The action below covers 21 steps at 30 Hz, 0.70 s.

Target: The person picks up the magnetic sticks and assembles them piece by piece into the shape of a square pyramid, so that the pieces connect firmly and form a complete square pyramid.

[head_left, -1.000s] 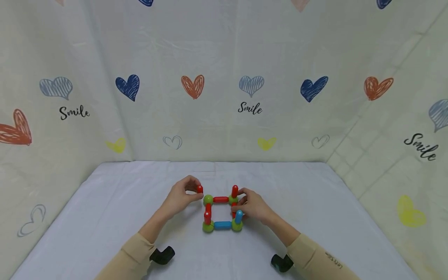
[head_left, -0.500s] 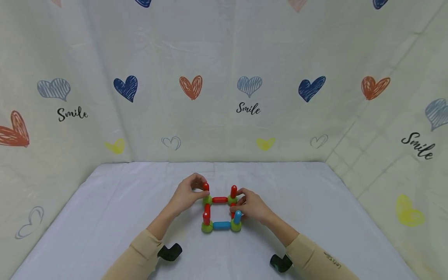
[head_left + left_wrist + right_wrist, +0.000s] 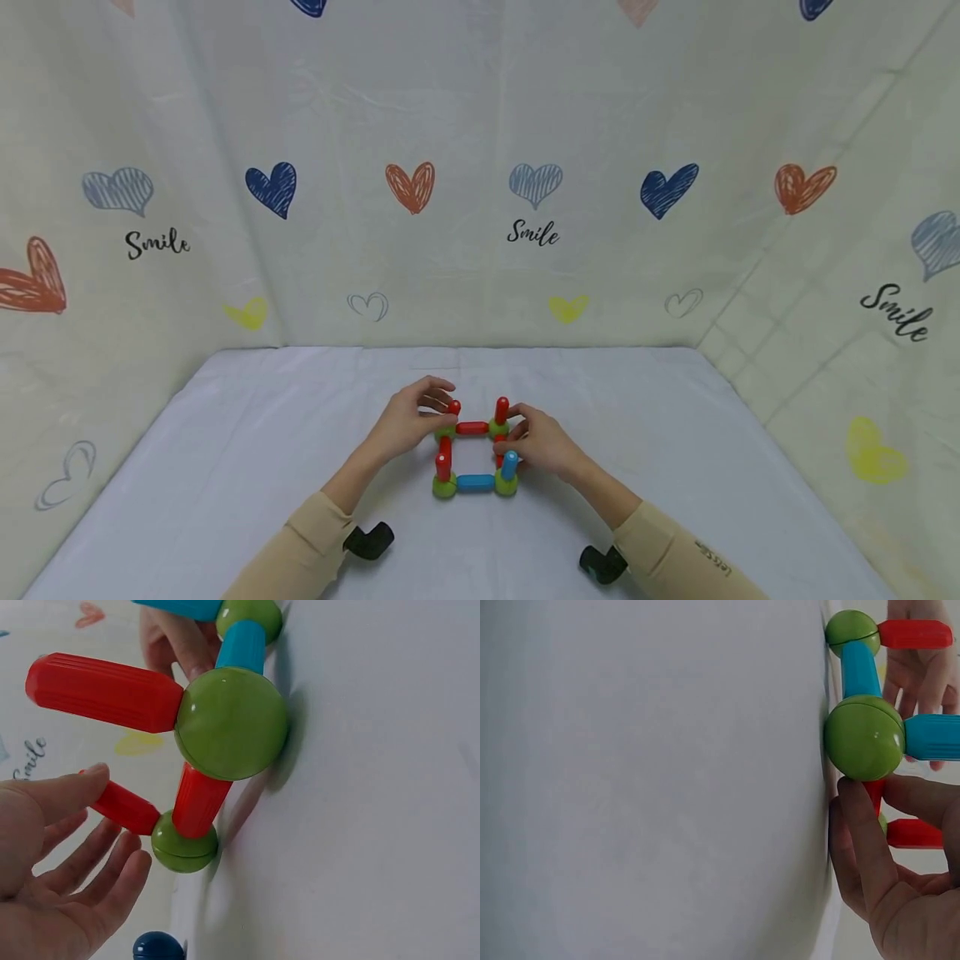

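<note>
A square frame of green balls and rods lies on the white table: a blue rod [image 3: 476, 483] in front, red rods on the other sides. Rods stand up from its corners, one blue [image 3: 510, 465], the others red. At the far left corner my left hand [image 3: 405, 423] has its fingers loosely spread round an upright red rod [image 3: 126, 808]; the thumb touches its top, and its lower end meets a green ball [image 3: 184, 844]. My right hand [image 3: 546, 442] pinches the right side's red rod [image 3: 874, 793] between thumb and fingers, beside the near green ball [image 3: 865, 739].
Black curved pieces [image 3: 371, 542] [image 3: 602, 565] show at both forearms, near the sleeves. A dark blue rounded thing [image 3: 157, 946] peeks in at the bottom of the left wrist view. Behind the table [image 3: 637, 400] hangs a cloth [image 3: 465, 100] printed with hearts.
My left hand has brought the red rod rightward onto the far left green ball, and its fingers have since loosened from it. My right hand keeps its hold on the frame.
</note>
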Motion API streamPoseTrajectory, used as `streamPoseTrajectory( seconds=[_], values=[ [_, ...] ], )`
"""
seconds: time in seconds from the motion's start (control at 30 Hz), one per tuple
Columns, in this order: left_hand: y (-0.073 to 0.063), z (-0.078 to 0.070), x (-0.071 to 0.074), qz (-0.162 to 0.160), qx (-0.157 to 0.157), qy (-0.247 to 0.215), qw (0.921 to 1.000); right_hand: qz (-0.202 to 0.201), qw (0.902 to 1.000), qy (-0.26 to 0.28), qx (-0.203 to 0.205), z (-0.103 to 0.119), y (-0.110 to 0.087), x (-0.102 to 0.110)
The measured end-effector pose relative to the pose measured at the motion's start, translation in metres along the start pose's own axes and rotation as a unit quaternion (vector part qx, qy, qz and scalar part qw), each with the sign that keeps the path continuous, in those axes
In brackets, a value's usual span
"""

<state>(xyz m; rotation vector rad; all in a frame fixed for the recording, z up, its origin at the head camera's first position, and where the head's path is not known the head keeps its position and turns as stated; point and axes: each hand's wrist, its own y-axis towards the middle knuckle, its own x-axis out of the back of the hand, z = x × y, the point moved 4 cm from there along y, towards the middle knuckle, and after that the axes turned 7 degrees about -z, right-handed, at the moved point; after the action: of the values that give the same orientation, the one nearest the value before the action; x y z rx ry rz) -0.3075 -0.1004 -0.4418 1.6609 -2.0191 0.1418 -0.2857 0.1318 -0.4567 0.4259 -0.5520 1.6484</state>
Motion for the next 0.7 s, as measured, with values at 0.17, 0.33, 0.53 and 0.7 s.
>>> streamPoseTrajectory(
  seconds=[0.17,0.33,0.53,0.7],
  values=[
    [0.001,-0.001,0.0,0.01,-0.018,0.014,0.9997,0.006,1.0,0.0,0.006,0.0,-0.001,0.001],
    [-0.001,0.005,0.004,-0.007,0.005,0.014,0.9999,0.004,1.0,-0.001,0.004,0.0,-0.001,0.001],
    [-0.004,0.009,0.006,-0.023,0.009,0.0,0.9997,0.002,0.9999,0.01,-0.004,-0.002,-0.005,0.005],
    [-0.014,0.011,0.013,-0.06,0.019,-0.001,0.998,0.004,0.9985,0.045,0.031,-0.001,-0.019,0.017]
  ],
)
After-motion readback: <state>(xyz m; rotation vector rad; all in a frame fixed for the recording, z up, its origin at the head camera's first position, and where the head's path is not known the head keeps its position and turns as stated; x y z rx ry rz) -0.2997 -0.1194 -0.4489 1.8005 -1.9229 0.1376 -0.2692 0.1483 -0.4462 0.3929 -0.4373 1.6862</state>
